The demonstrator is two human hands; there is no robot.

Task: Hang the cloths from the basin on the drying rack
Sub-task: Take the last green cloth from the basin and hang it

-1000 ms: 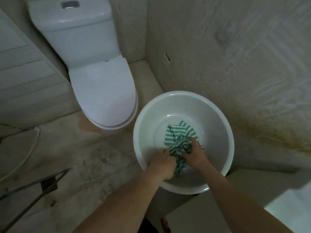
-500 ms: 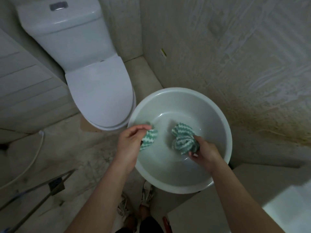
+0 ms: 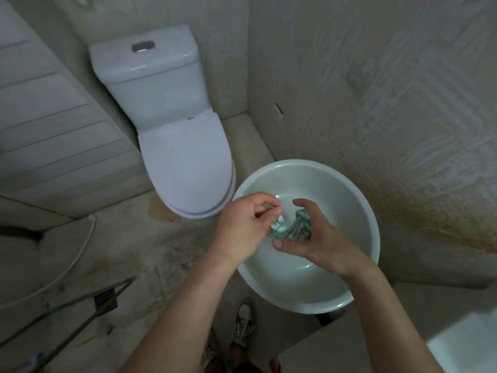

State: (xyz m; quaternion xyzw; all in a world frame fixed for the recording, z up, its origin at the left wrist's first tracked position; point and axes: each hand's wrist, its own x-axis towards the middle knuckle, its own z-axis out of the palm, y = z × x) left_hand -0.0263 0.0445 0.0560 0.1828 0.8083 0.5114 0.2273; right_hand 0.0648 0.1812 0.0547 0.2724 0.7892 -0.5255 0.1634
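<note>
Zero cloths hang on the part of the drying rack (image 3: 67,310) that I can see; its thin metal bars cross the lower left of the frame with nothing draped over them. The toilet (image 3: 185,162), upper centre, plays no part.

At centre frame the left hand (image 3: 247,224) pinches one end of a green-and-white zigzag cloth (image 3: 279,228) between thumb and fingertips. Just to its right, the right hand (image 3: 312,238) cups the rest of the bunched fabric, fingers curled beneath it and thumb raised above. I cannot tell whether this is one cloth stretched between both hands or two cloths touching.

The fabric is held over the inside of the white basin (image 3: 372,211), right of centre, and appears to be lifted off the bottom. I see no other cloth in the basin, though the hands hide part of it.

My assessment: pick-up is achieved and hanging has not begun. The carry across to the rack, the unfolding and the draping over a bar all remain.
</note>
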